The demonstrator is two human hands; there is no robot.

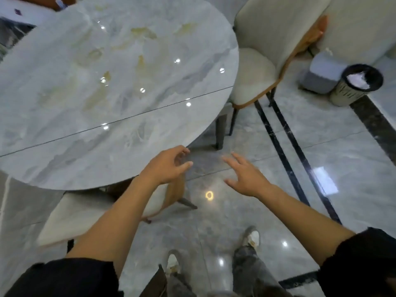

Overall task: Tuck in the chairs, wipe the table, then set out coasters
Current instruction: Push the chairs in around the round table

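Both hands, left hand (169,166) and right hand (246,176), hang spread and empty; the cream upholstered chair (255,67) beyond them looks untucked, and the round grey marble surface (96,82) shows no coasters.

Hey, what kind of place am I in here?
Probably a dining area, maybe in a showroom or lounge: a round marble table with cream upholstered chairs around it, a glossy tiled floor, and a waste bin by the wall.
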